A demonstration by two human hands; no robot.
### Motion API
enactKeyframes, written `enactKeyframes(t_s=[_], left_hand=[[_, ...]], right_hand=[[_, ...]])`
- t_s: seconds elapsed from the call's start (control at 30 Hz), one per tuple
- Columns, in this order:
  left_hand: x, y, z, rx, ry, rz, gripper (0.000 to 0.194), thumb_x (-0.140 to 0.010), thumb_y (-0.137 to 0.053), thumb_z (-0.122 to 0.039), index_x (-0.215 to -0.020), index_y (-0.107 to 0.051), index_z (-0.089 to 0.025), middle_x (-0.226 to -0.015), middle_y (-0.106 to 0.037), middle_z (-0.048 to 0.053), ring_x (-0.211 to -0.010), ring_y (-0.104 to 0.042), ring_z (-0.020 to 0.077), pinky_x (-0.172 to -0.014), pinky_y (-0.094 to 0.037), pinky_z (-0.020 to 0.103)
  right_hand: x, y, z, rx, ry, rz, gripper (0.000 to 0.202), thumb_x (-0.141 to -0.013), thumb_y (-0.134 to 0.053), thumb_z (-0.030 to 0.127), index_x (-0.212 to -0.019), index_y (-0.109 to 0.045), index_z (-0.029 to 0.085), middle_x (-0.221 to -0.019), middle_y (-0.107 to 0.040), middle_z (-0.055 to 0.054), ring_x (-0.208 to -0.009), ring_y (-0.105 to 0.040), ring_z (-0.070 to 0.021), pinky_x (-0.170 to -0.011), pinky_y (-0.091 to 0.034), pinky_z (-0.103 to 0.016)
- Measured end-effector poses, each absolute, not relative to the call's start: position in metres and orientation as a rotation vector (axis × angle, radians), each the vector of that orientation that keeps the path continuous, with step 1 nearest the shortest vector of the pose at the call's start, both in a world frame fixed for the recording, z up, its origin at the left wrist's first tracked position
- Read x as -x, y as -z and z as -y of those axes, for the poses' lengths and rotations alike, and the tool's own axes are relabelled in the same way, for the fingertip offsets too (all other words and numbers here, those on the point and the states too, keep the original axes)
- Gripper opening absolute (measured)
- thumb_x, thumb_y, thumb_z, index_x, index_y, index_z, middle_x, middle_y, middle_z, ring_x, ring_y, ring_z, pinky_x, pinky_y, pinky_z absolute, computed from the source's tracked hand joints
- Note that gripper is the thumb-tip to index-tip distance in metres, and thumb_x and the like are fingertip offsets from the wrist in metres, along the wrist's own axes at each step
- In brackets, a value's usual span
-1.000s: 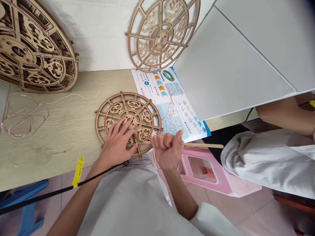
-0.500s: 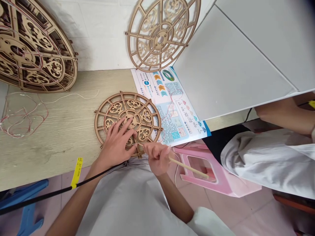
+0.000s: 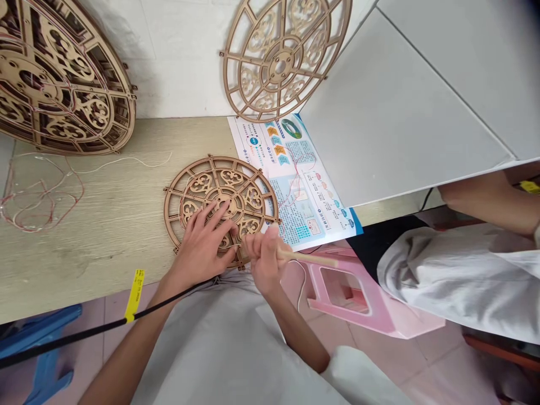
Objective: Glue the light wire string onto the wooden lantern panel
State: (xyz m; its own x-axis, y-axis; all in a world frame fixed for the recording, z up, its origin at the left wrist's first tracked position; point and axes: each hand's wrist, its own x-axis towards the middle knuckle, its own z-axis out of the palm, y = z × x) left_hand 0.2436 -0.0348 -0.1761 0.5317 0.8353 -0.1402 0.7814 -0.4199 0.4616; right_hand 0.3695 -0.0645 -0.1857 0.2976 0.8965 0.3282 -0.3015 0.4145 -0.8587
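A round wooden openwork disc point(image 3: 231, 178) lies at the table's front edge, its right part over a printed sheet. My left hand point(image 3: 205, 239) rests on its lower left part, fingers spread toward the hub. My right hand point(image 3: 266, 253) is closed around a thin pale stick point(image 3: 314, 259) at the disc's lower right rim; the stick points to the right. A thin wire runs between the two hands over the disc. The stick's other end is hidden by my fingers.
Stacked wooden discs point(image 3: 67, 84) lean at the back left, with tangled wire point(image 3: 42, 205) below. Another disc point(image 3: 280, 64) leans on the wall over the printed sheet point(image 3: 312, 197). A grey panel point(image 3: 413, 101) stands right. A pink stool point(image 3: 379, 309) and a seated person point(image 3: 459, 270) are at the right.
My right hand has risen slightly and turned, and the stick has swung up from a downward slant to nearly level. My left hand has stayed on the disc.
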Motion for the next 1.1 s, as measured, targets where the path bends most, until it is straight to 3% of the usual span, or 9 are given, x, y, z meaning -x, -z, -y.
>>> enactKeyframes(t_s=[0.13,0.27,0.5,0.83,0.97,1.1], left_hand=[[-0.245,0.176,0.034,-2.268,-0.14,-1.331,0.025,-0.09,-0.051,-0.04,-0.109,-0.06,-0.027,-0.166,-0.011,-0.016,-0.16,-0.012,0.0235,-0.131,-0.021,0.06],[-0.246,0.176,0.034,-2.231,-0.15,-1.337,0.024,-0.089,-0.052,-0.039,-0.107,-0.057,-0.024,-0.166,-0.014,-0.016,-0.16,-0.011,0.0207,-0.133,-0.018,0.057],[-0.245,0.183,0.033,-2.241,-0.174,-1.332,0.023,-0.091,-0.051,-0.044,-0.103,-0.057,-0.026,-0.165,-0.011,-0.02,-0.16,-0.01,0.0207,-0.132,-0.017,0.06],[-0.247,0.182,0.033,-2.238,-0.175,-1.342,0.027,-0.091,-0.05,-0.047,-0.103,-0.059,-0.025,-0.165,-0.016,-0.017,-0.16,-0.012,0.0214,-0.132,-0.017,0.059],[-0.244,0.182,0.031,-2.231,-0.178,-1.316,0.028,-0.09,-0.051,-0.05,-0.104,-0.061,-0.026,-0.165,-0.014,-0.017,-0.16,-0.01,0.0221,-0.132,-0.015,0.06],[-0.242,0.185,0.032,-2.28,-0.247,-1.31,0.029,-0.093,-0.048,-0.052,-0.104,-0.063,-0.03,-0.164,-0.017,-0.019,-0.16,-0.014,0.0193,-0.133,-0.017,0.058]], right_hand=[[-0.379,0.178,0.045,0.958,-1.118,0.786,0.074,-0.091,-0.054,0.071,-0.051,-0.019,0.019,-0.044,-0.011,0.007,-0.037,-0.013,-0.0047,-0.04,-0.013,-0.025],[-0.4,0.169,0.04,0.938,-1.292,0.708,0.078,-0.083,-0.063,0.074,-0.052,-0.017,0.02,-0.045,-0.009,0.007,-0.038,-0.012,-0.0048,-0.039,-0.014,-0.024],[-0.431,0.15,0.066,0.731,-1.091,0.73,0.072,-0.099,-0.05,0.056,-0.055,-0.01,0.016,-0.049,-0.002,0.005,-0.043,-0.008,-0.0065,-0.042,-0.014,-0.023],[-0.44,0.164,0.091,1.203,-0.839,1.113,0.054,-0.103,-0.049,0.047,-0.063,-0.031,0.017,-0.058,-0.027,0.002,-0.054,-0.028,-0.0078,-0.052,-0.022,-0.026],[-0.456,0.154,0.094,1.37,-0.689,1.252,0.044,-0.103,-0.05,0.043,-0.069,-0.041,0.017,-0.058,-0.031,0.003,-0.053,-0.029,-0.008,-0.051,-0.024,-0.025],[-0.463,0.161,0.09,1.683,-0.797,1.619,0.026,-0.1,-0.053,0.037,-0.083,-0.057,0.017,-0.06,-0.047,0.003,-0.052,-0.036,-0.0076,-0.051,-0.026,-0.023]])
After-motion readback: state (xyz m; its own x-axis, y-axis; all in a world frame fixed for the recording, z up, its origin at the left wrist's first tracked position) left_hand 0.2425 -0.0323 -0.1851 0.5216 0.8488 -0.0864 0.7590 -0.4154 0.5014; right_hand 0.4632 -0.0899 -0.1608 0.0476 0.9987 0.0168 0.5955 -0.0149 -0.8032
